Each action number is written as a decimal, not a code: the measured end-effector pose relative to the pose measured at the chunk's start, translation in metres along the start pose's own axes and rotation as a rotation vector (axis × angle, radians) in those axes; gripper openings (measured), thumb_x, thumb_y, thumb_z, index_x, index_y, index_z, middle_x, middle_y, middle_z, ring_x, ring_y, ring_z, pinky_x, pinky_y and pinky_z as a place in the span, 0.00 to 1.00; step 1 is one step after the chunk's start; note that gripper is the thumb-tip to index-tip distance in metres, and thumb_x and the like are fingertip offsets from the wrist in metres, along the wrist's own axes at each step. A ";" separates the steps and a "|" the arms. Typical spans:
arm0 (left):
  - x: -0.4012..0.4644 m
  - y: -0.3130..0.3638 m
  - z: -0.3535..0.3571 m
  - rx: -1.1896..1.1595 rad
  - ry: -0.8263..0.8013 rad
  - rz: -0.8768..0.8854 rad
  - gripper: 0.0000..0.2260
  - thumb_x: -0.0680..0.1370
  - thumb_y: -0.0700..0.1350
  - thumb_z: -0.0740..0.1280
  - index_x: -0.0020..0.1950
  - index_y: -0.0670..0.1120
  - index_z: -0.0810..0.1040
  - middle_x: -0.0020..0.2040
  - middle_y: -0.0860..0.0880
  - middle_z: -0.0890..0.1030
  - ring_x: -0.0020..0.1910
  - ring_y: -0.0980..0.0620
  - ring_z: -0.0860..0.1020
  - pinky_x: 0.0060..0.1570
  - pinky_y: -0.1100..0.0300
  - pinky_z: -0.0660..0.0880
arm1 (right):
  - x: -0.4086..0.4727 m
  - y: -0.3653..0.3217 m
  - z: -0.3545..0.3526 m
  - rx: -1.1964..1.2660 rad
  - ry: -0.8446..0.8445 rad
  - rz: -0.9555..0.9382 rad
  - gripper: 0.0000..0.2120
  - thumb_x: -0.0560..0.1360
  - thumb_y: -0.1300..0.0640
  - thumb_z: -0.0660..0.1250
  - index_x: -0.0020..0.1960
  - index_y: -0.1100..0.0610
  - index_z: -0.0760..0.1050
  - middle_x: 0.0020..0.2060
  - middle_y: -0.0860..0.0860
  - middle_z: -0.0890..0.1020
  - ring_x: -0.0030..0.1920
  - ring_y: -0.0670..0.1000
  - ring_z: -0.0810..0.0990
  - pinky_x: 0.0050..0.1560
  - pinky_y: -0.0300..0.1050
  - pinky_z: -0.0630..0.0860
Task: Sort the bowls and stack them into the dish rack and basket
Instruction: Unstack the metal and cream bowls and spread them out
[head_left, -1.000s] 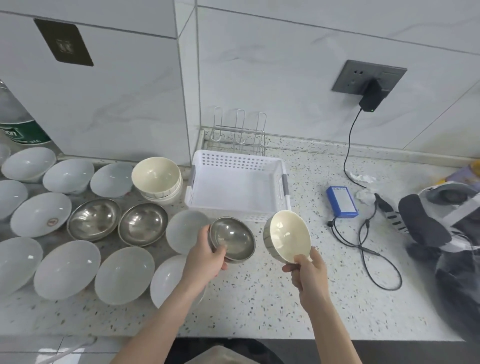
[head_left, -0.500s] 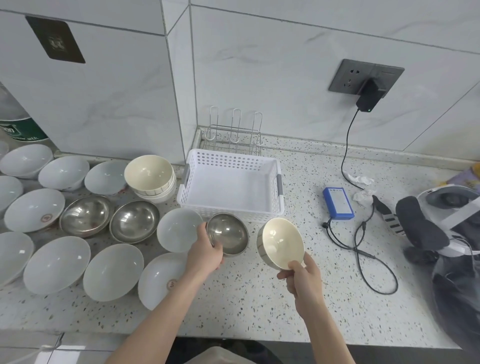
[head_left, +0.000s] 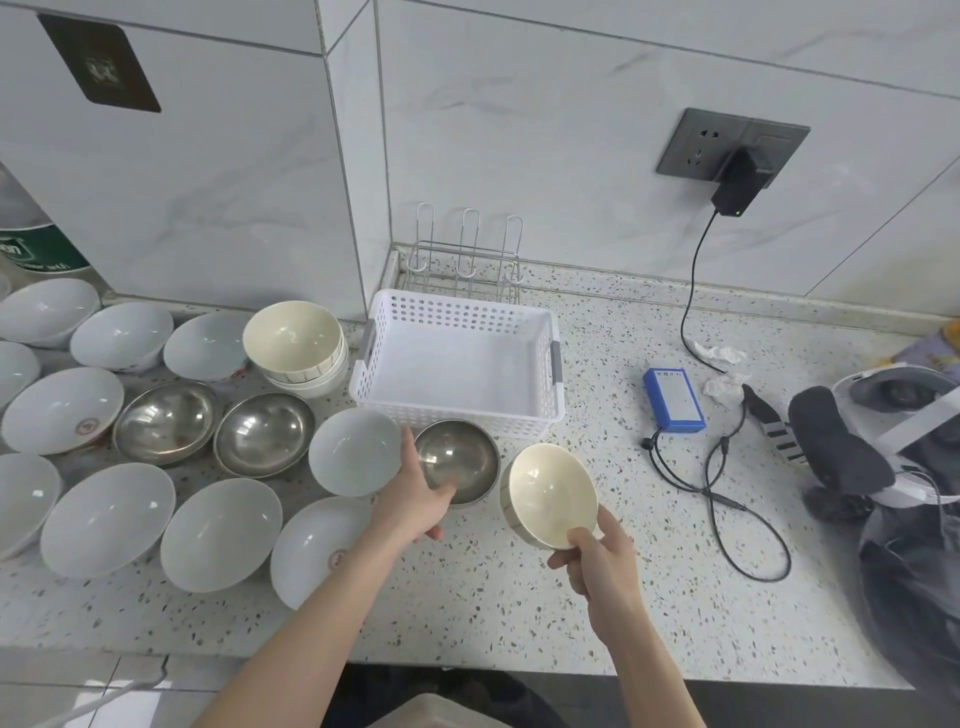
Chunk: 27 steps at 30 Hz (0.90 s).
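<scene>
Head view: left hand (head_left: 410, 501) grips a steel bowl (head_left: 457, 460) by its near rim, just in front of the white basket (head_left: 457, 325), which holds nothing. Right hand (head_left: 597, 558) pinches a cream bowl (head_left: 550, 493) at its lower edge, tilted toward the camera, above the counter (head_left: 519, 613). Behind the basket stands the wire dish rack (head_left: 467, 260), bare. More cream bowls (head_left: 293, 338) sit stacked left of the basket.

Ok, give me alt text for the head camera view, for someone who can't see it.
Over a speckled counter, the left hand grips a steel bowl and the right hand holds a cream bowl in front of an empty white basket. White and steel bowls crowd the left; a wire dish rack stands behind the basket.
</scene>
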<state>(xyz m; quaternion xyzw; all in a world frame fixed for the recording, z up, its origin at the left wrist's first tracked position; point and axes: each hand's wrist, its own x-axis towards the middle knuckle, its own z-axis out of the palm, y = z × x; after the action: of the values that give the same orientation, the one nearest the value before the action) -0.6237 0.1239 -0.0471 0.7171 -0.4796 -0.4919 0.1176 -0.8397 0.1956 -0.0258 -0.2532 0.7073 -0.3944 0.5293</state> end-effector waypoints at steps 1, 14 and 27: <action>-0.001 0.000 -0.001 0.007 -0.001 0.006 0.43 0.79 0.55 0.63 0.77 0.60 0.30 0.35 0.48 0.84 0.28 0.51 0.84 0.24 0.61 0.74 | 0.000 0.002 0.000 -0.009 -0.005 0.000 0.23 0.76 0.68 0.57 0.67 0.51 0.71 0.25 0.60 0.79 0.20 0.45 0.62 0.21 0.37 0.62; -0.072 -0.030 -0.017 0.104 -0.015 0.162 0.27 0.75 0.67 0.58 0.71 0.57 0.67 0.37 0.54 0.85 0.24 0.66 0.76 0.32 0.63 0.73 | -0.017 0.017 0.006 -0.216 -0.280 -0.071 0.24 0.75 0.68 0.58 0.65 0.47 0.73 0.25 0.58 0.80 0.21 0.45 0.68 0.22 0.35 0.64; -0.073 -0.057 -0.006 0.332 0.099 0.176 0.27 0.79 0.49 0.64 0.76 0.49 0.60 0.39 0.53 0.74 0.43 0.51 0.72 0.46 0.57 0.72 | -0.023 0.042 0.043 -0.446 -0.382 -0.133 0.27 0.71 0.62 0.57 0.66 0.39 0.68 0.26 0.54 0.82 0.29 0.46 0.80 0.29 0.34 0.72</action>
<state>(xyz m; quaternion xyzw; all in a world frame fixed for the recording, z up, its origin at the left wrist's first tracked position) -0.5897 0.2101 -0.0372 0.7052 -0.6088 -0.3578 0.0637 -0.7896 0.2252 -0.0536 -0.4788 0.6458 -0.2083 0.5571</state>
